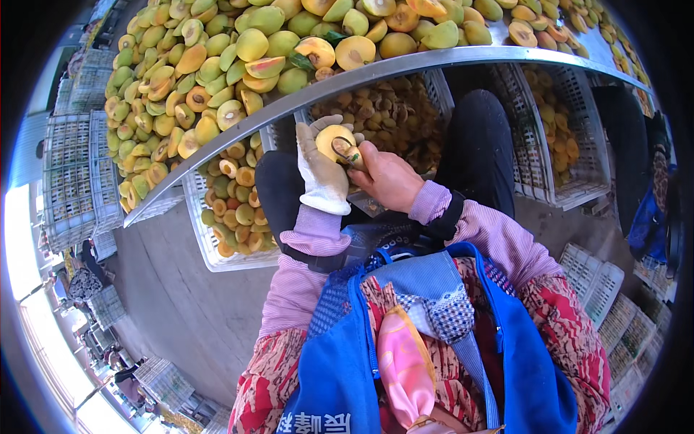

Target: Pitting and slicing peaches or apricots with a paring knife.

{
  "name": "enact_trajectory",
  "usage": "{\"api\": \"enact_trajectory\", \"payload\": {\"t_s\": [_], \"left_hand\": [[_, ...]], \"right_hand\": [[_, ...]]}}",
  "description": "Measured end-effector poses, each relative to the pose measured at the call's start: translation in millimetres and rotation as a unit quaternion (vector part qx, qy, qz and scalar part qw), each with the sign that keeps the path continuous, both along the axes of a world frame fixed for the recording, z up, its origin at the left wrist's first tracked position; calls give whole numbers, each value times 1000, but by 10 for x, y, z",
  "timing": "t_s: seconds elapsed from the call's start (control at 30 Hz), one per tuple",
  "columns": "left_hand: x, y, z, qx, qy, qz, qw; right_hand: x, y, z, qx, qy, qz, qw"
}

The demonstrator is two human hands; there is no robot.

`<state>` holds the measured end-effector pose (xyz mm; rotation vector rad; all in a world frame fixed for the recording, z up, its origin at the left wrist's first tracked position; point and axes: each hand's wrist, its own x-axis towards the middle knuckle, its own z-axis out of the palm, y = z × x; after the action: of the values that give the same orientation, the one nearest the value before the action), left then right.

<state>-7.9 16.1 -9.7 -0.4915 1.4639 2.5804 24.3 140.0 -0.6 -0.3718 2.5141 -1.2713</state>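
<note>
My left hand (pixel 320 176), in a soiled white work glove, cups a halved yellow-fleshed stone fruit (pixel 327 140), its cut face turned up. In my bare right hand (pixel 393 182) is a small pitting tool (pixel 353 156) with a short handle and a curved metal loop. The loop rests against the middle of the cut face; whether a stone is still under it cannot be told. Both hands are above my lap, just short of the metal table rim (pixel 303 100). Beneath them stands a plastic crate (pixel 439 89) with brown stones and fruit scraps.
Green and yellow fruit halves (pixel 217 70) are heaped on the metal table. At left, a white crate (pixel 217 265) holds hollowed halves; another crate (pixel 534 130) with fruit stands right of my knee. Stacked crates (pixel 70 173) line the left. A person's leg (pixel 618 152) is at far right.
</note>
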Motion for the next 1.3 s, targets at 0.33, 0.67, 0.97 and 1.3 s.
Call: {"api": "enact_trajectory", "payload": {"t_s": [0.33,0.67,0.97,1.3], "left_hand": [[-61,11,-87,68,-90,84,990],[-75,30,-35,-12,-111,45,993],[-58,29,-48,110,-113,0,988],[82,-397,433,5,69,52,996]], "right_hand": [[-90,-48,-42,21,-70,51,996],[-171,53,106,-100,-289,46,951],[-256,252,-99,-315,-553,99,765],[-63,338,-40,-495,-582,195,615]]}}
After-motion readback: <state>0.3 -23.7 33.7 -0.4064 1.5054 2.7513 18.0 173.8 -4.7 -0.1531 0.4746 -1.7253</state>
